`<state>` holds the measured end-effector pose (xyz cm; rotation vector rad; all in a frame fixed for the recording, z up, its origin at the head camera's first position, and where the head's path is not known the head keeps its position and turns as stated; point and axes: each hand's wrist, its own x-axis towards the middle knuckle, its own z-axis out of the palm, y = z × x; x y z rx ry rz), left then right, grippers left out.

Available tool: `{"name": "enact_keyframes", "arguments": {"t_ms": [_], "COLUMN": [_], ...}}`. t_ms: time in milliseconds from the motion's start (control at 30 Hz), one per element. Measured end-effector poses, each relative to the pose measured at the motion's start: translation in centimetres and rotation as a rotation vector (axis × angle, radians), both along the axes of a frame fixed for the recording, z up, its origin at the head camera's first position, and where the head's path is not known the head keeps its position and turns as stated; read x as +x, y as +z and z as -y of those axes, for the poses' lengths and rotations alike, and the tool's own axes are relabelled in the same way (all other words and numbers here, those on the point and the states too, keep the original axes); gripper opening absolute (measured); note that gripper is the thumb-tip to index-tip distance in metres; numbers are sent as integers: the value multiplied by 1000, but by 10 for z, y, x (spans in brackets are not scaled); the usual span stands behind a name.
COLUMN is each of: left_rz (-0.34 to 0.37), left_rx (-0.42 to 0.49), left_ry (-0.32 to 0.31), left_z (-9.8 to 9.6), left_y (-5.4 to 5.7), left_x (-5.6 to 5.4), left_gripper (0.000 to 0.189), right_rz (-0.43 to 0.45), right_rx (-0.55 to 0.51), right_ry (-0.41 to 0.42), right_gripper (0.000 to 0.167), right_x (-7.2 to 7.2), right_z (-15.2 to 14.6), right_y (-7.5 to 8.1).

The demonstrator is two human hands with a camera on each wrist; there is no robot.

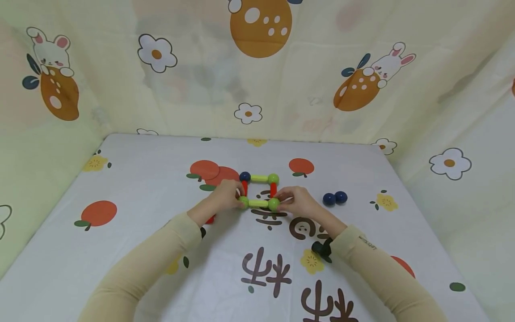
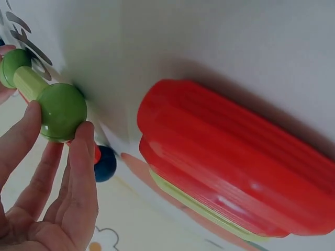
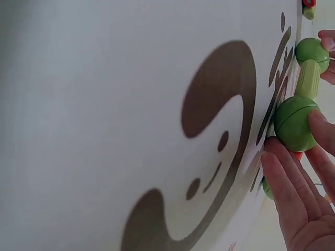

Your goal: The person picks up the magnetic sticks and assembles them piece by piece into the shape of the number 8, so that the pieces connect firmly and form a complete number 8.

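A square of toy rods and balls lies on the table. Its near side is a lime rod (image 1: pixel 258 203) between two green balls; the far side joins a blue ball (image 1: pixel 245 176) to a green ball (image 1: pixel 273 179) by another lime rod (image 1: pixel 259 179). Red rods (image 1: pixel 273 190) form the sides. With thumb and fingertips, my left hand (image 1: pixel 227 195) pinches the near left green ball (image 2: pixel 63 112). On the near right green ball (image 3: pixel 296 124), my right hand (image 1: pixel 298 201) has its thumb and fingers in a pinch.
Two dark blue balls (image 1: pixel 335 198) sit side by side to the right. Red rods (image 2: pixel 235 162) with a lime rod (image 2: pixel 204 206) beside them lie near my left wrist, mostly hidden by the arm in the head view. A patterned curtain (image 1: pixel 201 89) hangs behind the table.
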<state>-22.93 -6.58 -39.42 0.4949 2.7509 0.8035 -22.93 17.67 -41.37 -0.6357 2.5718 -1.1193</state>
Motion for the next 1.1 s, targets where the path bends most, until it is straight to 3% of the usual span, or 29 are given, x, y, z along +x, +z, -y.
{"name": "enact_keyframes", "arguments": {"t_ms": [533, 1100], "left_rz": [31, 36], "left_rx": [-29, -34], "left_ry": [76, 96], "left_z": [-8, -11], "left_y": [1, 0], "left_x": [-13, -11], "left_gripper": [24, 28], "right_rz": [-47, -6], "right_rx": [38, 73], "right_ry": [-17, -67], "right_gripper": [28, 25], "right_x": [-13, -13], "right_z": [4, 7], "right_y": [3, 6]}}
